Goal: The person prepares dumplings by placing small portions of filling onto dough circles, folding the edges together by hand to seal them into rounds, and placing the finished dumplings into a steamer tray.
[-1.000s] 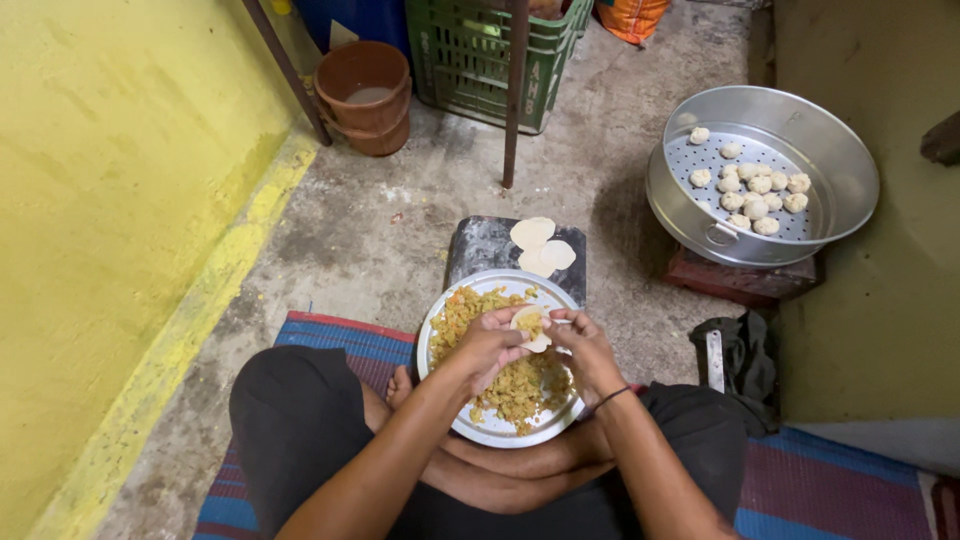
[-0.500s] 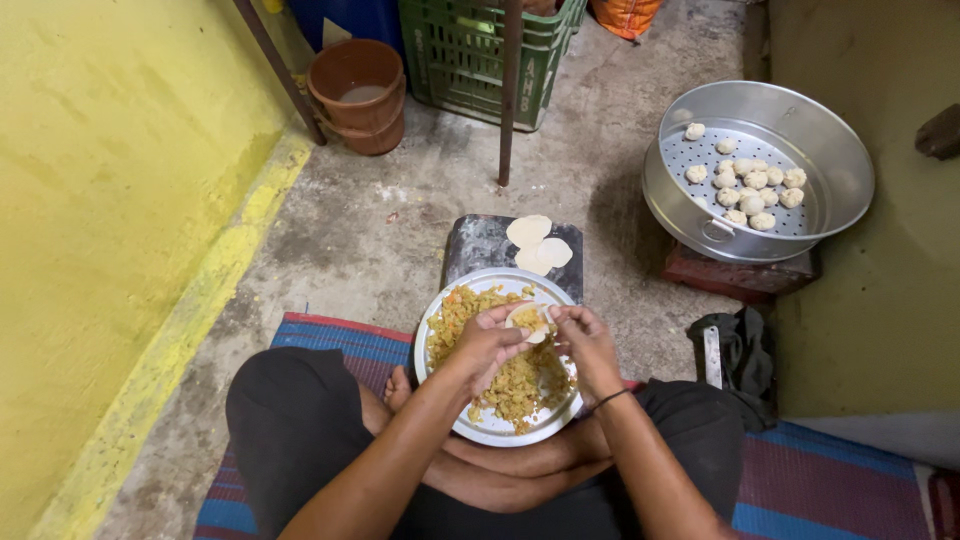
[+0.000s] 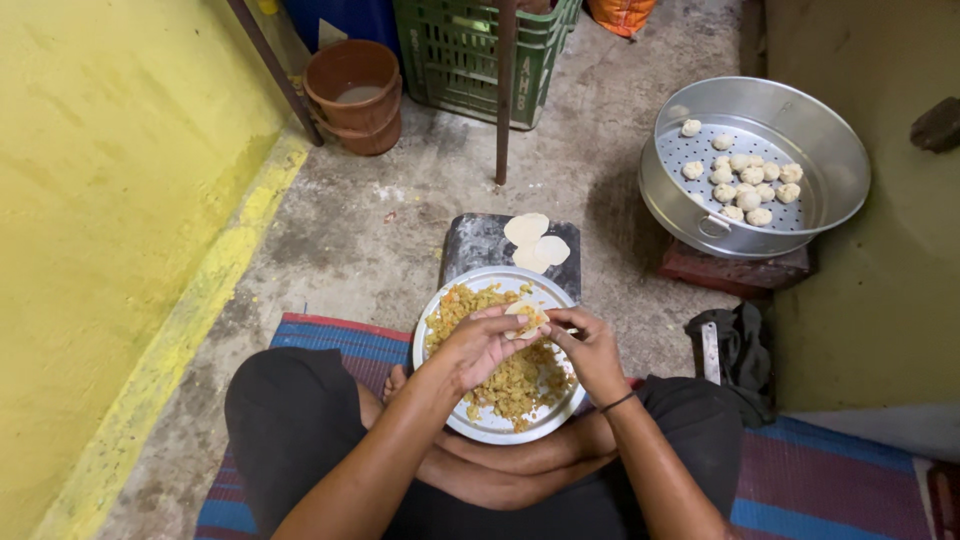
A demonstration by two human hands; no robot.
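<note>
Both forearms angle inward over the plate (image 3: 455, 400) of yellow filling. Left hand (image 3: 480, 345) cups a dough wrapper (image 3: 524, 318), fingers curled on it. Right hand (image 3: 590, 345) fingers look pinched on its edge, partly hidden.

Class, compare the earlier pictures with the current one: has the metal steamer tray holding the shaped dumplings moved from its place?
No. The steamer tray sits on the same reddish block, equally far from the green crate; only the head camera shifted slightly.

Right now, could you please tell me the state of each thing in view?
Left hand: holding the small filled dough wrapper.
Right hand: pinching it.
White round plate: heaped with yellow filling.
Round metal steamer tray: partly filled with dumplings.
Flat dough rounds: unfilled.
</note>
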